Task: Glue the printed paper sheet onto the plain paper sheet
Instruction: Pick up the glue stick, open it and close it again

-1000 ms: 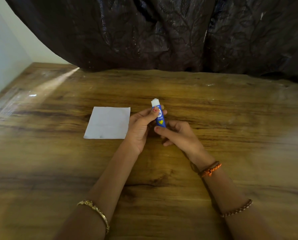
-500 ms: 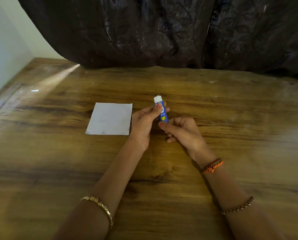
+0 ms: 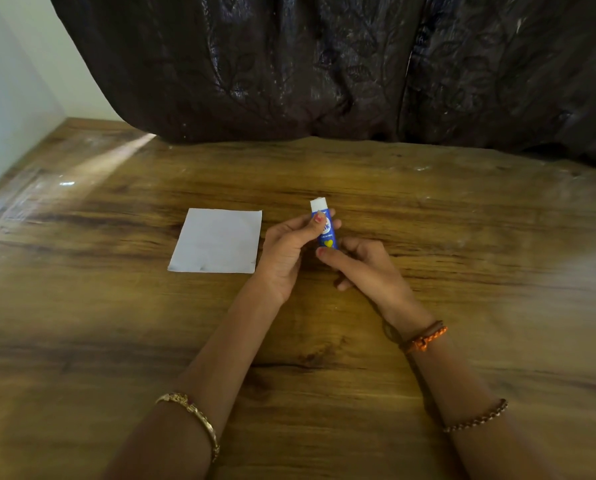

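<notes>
A small blue glue stick [image 3: 326, 230] with a white top stands upright over the middle of the wooden table. My left hand [image 3: 284, 254] pinches its upper body between thumb and fingers. My right hand [image 3: 362, 265] holds its lower end, with the base hidden inside the fingers. A square white paper sheet [image 3: 217, 241] lies flat on the table just left of my left hand, its blank side up. I see no second sheet and no print.
The wooden table [image 3: 324, 358] stretches wide around my arms. A dark crumpled curtain [image 3: 324, 71] hangs along the far edge. A pale wall [image 3: 9, 84] borders the table on the left.
Both hands keep the same hold on the glue stick. The view has shifted slightly. The paper sheet has not moved.
</notes>
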